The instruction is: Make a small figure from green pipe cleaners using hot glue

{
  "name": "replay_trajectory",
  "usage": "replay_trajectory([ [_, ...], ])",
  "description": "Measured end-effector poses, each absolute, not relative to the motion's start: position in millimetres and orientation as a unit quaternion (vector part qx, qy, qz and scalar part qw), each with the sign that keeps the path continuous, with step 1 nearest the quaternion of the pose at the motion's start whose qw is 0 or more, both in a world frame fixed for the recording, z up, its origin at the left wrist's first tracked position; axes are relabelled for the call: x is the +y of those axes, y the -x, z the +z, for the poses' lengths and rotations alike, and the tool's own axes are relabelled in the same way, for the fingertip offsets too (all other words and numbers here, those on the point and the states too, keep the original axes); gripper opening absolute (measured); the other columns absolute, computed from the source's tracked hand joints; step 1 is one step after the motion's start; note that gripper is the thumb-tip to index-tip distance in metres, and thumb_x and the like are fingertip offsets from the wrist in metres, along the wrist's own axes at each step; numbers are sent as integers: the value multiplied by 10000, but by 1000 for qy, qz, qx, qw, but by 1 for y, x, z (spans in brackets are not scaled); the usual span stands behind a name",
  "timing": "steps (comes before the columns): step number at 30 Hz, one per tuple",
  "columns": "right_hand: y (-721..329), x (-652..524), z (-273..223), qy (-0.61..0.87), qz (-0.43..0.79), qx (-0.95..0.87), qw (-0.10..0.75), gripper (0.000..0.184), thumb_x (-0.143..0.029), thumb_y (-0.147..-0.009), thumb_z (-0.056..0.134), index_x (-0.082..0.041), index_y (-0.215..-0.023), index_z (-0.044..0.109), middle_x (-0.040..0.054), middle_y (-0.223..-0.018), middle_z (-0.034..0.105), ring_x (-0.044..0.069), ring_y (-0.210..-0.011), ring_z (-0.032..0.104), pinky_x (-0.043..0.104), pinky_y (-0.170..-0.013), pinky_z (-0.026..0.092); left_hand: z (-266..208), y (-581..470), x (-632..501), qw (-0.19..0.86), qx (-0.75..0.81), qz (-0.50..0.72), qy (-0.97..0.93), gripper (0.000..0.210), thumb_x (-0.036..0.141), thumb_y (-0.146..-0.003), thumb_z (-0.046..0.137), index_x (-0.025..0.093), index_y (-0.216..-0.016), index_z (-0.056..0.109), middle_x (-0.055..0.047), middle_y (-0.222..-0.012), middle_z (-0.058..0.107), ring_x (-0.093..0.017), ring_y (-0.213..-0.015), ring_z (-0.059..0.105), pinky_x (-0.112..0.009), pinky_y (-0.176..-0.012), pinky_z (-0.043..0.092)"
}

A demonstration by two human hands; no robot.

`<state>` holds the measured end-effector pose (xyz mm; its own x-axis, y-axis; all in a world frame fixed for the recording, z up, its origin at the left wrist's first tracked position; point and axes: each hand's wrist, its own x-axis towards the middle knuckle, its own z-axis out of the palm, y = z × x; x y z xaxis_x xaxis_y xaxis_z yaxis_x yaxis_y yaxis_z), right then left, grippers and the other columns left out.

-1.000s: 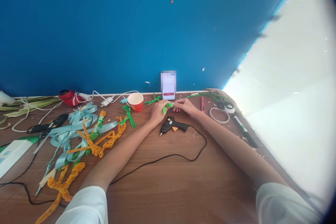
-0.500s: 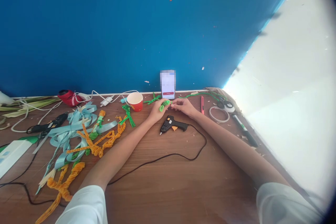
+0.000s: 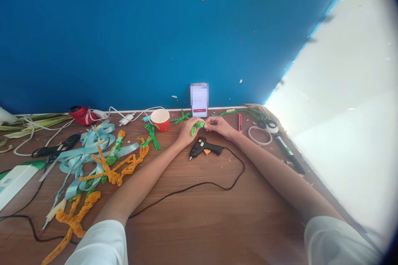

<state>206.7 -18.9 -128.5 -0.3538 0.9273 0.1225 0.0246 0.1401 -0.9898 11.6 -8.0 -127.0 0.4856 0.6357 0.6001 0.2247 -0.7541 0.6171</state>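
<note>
My left hand (image 3: 187, 131) is closed around a small bright green fuzzy piece, coiled like a twisted pipe cleaner (image 3: 197, 126). Its rolled end and a loop stick out beside the thumb. My right hand (image 3: 219, 126) pinches at the right end of that same green piece, fingertips pressed together. A black hot glue gun (image 3: 203, 147) lies on the table just below both hands, its nozzle pointing to the lower left. Behind the hands a phone (image 3: 199, 100) leans upright against the blue wall.
Left of my hands stand a red paper cup (image 3: 161, 122) and a green knotted figure (image 3: 152, 137). Farther left lie orange braided figures (image 3: 115, 176), light blue ribbon (image 3: 74, 161) and a white power strip (image 3: 15, 184). A red cutter (image 3: 239, 123) and a marker (image 3: 290, 154) lie right.
The green pipe cleaner has turned slightly in my hands and shifted a little to the right. My right fingers have curled in closer at its end.
</note>
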Motion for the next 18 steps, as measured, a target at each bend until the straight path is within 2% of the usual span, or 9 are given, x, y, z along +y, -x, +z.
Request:
replay_trajectory([
  [9, -208, -22, -124, 380, 534, -628, 419, 320, -414, -709, 764, -186, -794, 556, -54, -700, 520, 99, -628, 425, 247, -612, 312, -131, -9, -9, 166, 284, 396, -857, 209, 120, -872, 506, 203, -1008, 640, -55, -972, 657, -217, -935, 595, -318, -806, 446],
  [15, -205, -25, -121, 369, 518, -645, 424, 320, -468, -761, 716, -190, -854, 588, -25, -771, 571, 115, -680, 473, 262, -664, 369, -131, -9, -11, 167, 288, 418, -845, 163, 166, -901, 497, 207, -987, 629, -48, -950, 662, -207, -928, 600, -315, -818, 453],
  [18, -203, -25, -123, 364, 529, -646, 413, 343, -499, -775, 695, -193, -883, 580, -10, -743, 596, 132, -676, 519, 279, -673, 410, -130, -11, -11, 166, 296, 418, -842, 142, 180, -903, 500, 205, -975, 621, -46, -948, 665, -198, -924, 601, -308, -819, 452],
])
